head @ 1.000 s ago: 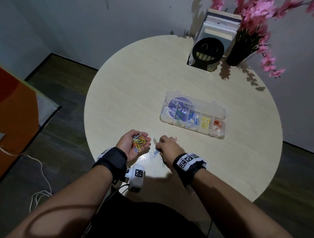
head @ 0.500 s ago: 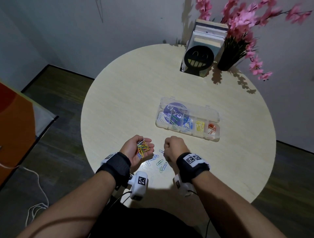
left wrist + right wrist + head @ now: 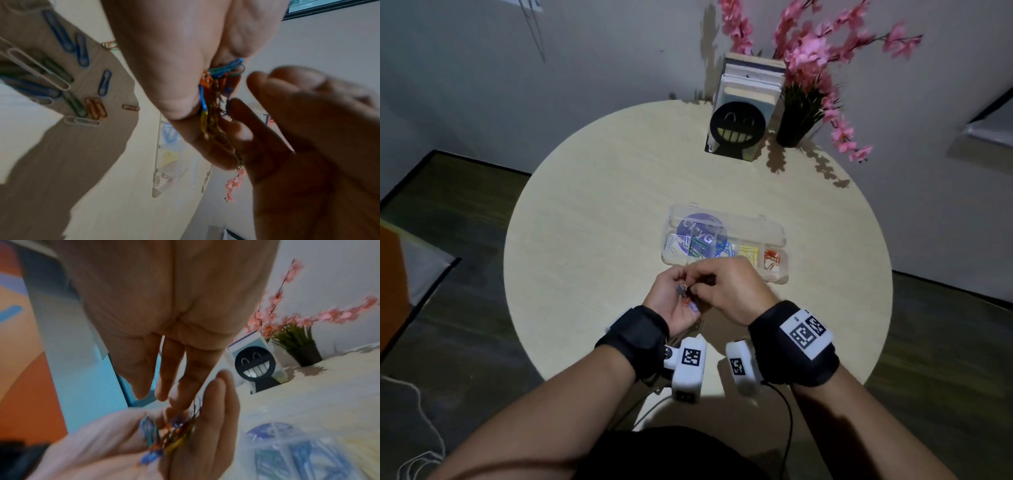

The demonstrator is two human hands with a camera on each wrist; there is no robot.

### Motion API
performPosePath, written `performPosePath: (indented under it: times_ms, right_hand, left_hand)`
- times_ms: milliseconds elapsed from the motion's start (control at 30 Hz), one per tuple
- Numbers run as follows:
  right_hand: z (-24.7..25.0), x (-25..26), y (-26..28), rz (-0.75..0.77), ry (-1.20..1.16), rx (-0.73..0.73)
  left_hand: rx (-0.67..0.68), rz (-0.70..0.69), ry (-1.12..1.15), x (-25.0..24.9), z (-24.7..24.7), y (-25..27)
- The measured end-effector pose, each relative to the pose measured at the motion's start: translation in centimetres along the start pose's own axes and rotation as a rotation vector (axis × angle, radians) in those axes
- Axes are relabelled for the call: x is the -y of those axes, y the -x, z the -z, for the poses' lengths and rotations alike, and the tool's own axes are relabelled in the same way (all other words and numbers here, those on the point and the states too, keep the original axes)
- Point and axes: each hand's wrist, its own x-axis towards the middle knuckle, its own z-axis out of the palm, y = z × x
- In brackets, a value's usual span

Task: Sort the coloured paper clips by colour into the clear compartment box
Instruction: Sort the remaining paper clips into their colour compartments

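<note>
Coloured paper clips (image 3: 683, 295) lie bunched lengthwise in our left hand's (image 3: 664, 306) curled fingers. From three o'clock, our right hand (image 3: 736, 291) dips its fingertips (image 3: 162, 391) in; whether they pinch one, we cannot tell.

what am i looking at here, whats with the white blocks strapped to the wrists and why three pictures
There is no machine here: a person works with two bare hands. The white blocks under the wrist straps are small cameras. The wide picture comes from a camera on the head, looking down. The other two look along each hand from the wrist, so they seem close and odd.

On the round table lies a clear box with coloured paper clips sorted by compartment. Loose clips lie below the hands. At the back stand books, a smiley bookend and pink flowers.

The left hand holds a mixed bunch of clips under its thumb. The right hand reaches into that bunch. Whether it pinches one, I cannot tell.
</note>
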Motion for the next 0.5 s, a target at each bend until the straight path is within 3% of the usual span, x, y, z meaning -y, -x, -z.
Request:
performPosePath:
  times_ms: [133,200,333,500]
  right_hand:
    - [2.6,-0.7,0.3,-0.038,-0.134,-0.219]
    - [3.4,-1.0,0.4,-0.032,-0.099,-0.254]
    - [3.4,-1.2,0.5,-0.014,0.029,-0.169]
    - [2.5,-0.5,0.6,0.033,0.440,0.011]
  left_hand:
    - [0.060,-0.024,0.066,0.0,-1.2,0.1]
    - [0.063,-0.027,0.069,-0.1,-1.7,0.2]
    - [0.080,-0.027,0.083,-0.4,-2.2,0.1]
    - [0.056,-0.080,0.032,-0.8,-2.7,0.0]
